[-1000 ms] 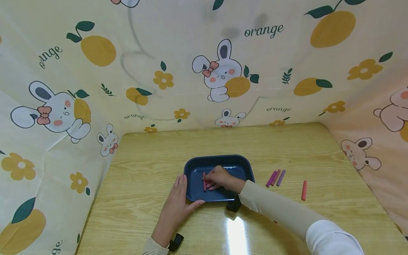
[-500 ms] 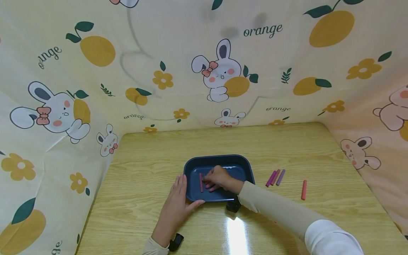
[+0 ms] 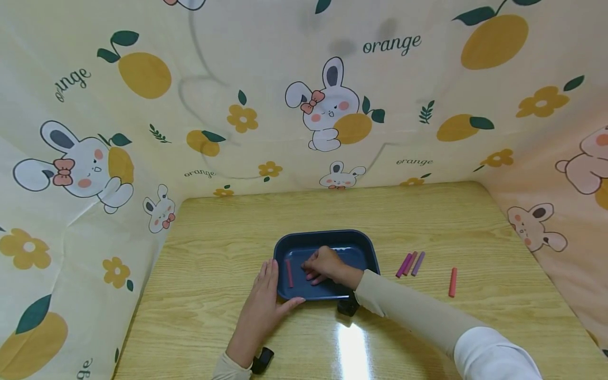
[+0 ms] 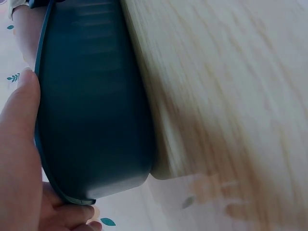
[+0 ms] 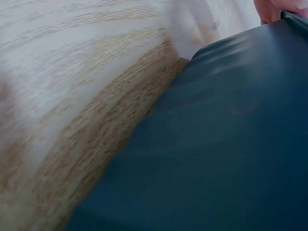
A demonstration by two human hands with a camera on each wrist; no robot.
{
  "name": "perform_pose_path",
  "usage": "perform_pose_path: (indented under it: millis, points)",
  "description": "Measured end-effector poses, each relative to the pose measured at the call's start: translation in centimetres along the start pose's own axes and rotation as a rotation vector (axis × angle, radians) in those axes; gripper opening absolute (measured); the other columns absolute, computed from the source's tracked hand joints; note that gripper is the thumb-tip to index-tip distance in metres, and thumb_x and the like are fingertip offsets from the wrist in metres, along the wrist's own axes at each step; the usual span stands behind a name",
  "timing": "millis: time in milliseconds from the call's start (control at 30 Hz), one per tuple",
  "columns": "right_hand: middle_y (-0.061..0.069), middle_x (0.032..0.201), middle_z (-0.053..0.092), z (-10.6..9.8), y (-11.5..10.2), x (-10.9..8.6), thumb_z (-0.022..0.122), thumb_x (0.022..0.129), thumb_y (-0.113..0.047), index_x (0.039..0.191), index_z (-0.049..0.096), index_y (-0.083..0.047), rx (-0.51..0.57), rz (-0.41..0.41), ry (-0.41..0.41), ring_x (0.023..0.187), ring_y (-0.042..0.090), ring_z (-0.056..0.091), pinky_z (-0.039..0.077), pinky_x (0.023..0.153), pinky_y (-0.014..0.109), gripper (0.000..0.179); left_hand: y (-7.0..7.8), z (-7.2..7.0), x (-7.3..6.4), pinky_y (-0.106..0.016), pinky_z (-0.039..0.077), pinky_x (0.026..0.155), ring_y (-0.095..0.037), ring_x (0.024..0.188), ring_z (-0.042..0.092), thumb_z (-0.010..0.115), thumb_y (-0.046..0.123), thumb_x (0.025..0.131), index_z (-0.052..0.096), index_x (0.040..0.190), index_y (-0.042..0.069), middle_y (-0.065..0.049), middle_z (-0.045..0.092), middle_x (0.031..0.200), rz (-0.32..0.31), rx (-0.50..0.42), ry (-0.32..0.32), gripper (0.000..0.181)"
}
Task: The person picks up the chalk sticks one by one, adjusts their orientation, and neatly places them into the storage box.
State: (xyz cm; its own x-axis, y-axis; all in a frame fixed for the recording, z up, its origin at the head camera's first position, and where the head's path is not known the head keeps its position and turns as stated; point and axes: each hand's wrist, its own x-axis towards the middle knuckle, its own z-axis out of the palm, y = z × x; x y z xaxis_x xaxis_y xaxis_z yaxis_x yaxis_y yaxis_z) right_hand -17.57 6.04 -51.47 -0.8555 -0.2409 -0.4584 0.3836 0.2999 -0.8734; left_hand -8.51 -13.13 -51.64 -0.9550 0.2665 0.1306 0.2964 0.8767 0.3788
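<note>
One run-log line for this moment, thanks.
left hand: touching blue rectangular tray | right hand: inside tray | slim reddish cylindrical stick: in tray, untouched | four coloured sticks: on wooden table

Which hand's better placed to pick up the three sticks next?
Probably the right hand: nearer the three sticks, arm on their side; the left hand touches the opposite end of the tray.

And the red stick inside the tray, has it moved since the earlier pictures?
Yes. The red stick has moved left, closer to the left wall of the tray, which stays in place.
</note>
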Motion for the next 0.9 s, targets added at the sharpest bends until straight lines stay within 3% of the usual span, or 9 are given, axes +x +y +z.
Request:
perform_pose_path:
  millis: [333,633,900]
  points:
    - [0.014,0.069,0.066,-0.22,-0.25,-0.19,0.063,0.086,-0.005,0.085,0.064,0.005,0.046,0.024,-0.04,0.057,0.016,0.065,0.056,0.054,0.032,0.01,0.07,-0.1,0.01,-0.043,0.021,0.11,-0.026,0.14,0.014,0.047,0.075,0.077,0.016,0.148,0.002,-0.017,0.02,0.151,0.002,-0.002,0.001,0.106]
    - [0.019,0.073,0.066,-0.4,-0.25,0.07,0.064,0.087,-0.009,0.09,0.063,0.008,0.078,0.042,-0.056,0.058,0.019,0.065,0.056,0.056,0.036,0.017,0.04,-0.1,0.0,-0.042,0.021,0.11,-0.024,0.14,0.013,0.044,0.076,0.077,0.016,0.148,0.002,-0.017,0.02,0.151,-0.003,0.002,0.0,0.106]
    - [0.018,0.077,0.067,-0.94,-0.55,-0.37,0.06,0.09,-0.014,0.098,0.063,0.01,0.084,0.026,-0.141,0.065,0.02,0.067,0.056,0.061,0.035,0.026,0.02,-0.03,0.0,-0.042,0.021,0.11,-0.024,0.14,0.013,0.043,0.077,0.077,0.017,0.148,0.002,-0.017,0.02,0.151,0.0,0.002,0.003,0.106]
